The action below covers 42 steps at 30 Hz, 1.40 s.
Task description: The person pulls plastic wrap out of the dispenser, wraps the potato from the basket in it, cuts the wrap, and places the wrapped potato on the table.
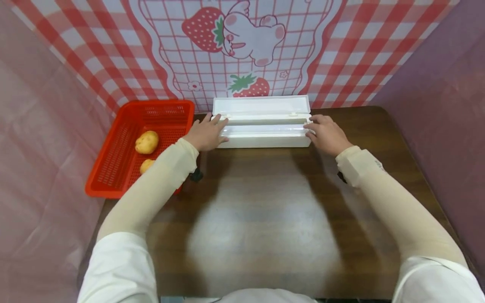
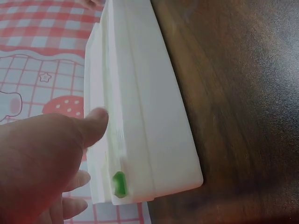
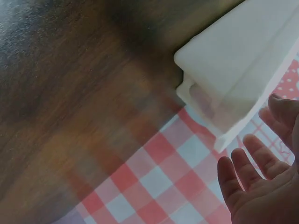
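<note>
A long white plastic box point(image 1: 265, 141) lies across the far edge of the brown table point(image 1: 265, 219), its lid point(image 1: 261, 105) raised against the backdrop. My left hand point(image 1: 206, 134) rests at the box's left end with the fingers laid out over the top edge. In the left wrist view the thumb point(image 2: 96, 123) touches the box point(image 2: 145, 107), which has a small green part point(image 2: 119, 183) at its end. My right hand point(image 1: 326, 135) sits at the right end, fingers relaxed. In the right wrist view that hand point(image 3: 261, 186) is spread beside the box end point(image 3: 233, 70).
A red mesh basket point(image 1: 113, 147) stands at the table's left, holding two potatoes point(image 1: 147, 142) point(image 1: 146, 165). A red-checked strawberry cloth point(image 1: 246, 50) hangs behind the box, and pink sheets close off both sides. Bare wood stretches between the box and my body.
</note>
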{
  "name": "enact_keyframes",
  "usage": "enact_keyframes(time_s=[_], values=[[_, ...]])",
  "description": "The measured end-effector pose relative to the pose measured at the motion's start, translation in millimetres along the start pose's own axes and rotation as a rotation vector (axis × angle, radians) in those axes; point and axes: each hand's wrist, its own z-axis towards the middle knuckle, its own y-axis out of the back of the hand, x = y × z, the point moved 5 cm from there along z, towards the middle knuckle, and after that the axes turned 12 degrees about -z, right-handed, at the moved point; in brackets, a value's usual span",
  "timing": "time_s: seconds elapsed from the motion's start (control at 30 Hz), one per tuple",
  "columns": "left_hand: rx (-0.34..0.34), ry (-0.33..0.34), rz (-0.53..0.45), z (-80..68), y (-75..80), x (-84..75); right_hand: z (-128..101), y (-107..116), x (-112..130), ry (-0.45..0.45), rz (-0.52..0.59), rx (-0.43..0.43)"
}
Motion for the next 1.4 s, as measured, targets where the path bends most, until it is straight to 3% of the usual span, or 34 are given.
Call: enact_keyframes(time_s=[0.57, 0.8, 0.9, 1.13, 1.4], values=[[0.006, 0.032, -0.057, 9.8, -9.2, 5.6, 7, -10, -1, -0.026, 0.042, 0.014], [-0.022, 0.032, -0.053, 10.8, -8.5, 6.7, 8, -11, -1, -0.026, 0.050, 0.011], [-0.062, -0.001, -0.028, 9.7, -7.7, 6.5, 8, -13, -1, -0.026, 0.053, 0.003], [-0.230, -0.114, 0.035, 9.3, 0.2, 4.1, 8, -12, -4, -0.044, 0.075, -0.001], [-0.316, -0.166, 0.052, 12.3, -1.8, 3.9, 7, -15, -3, -0.041, 0.088, -0.020]])
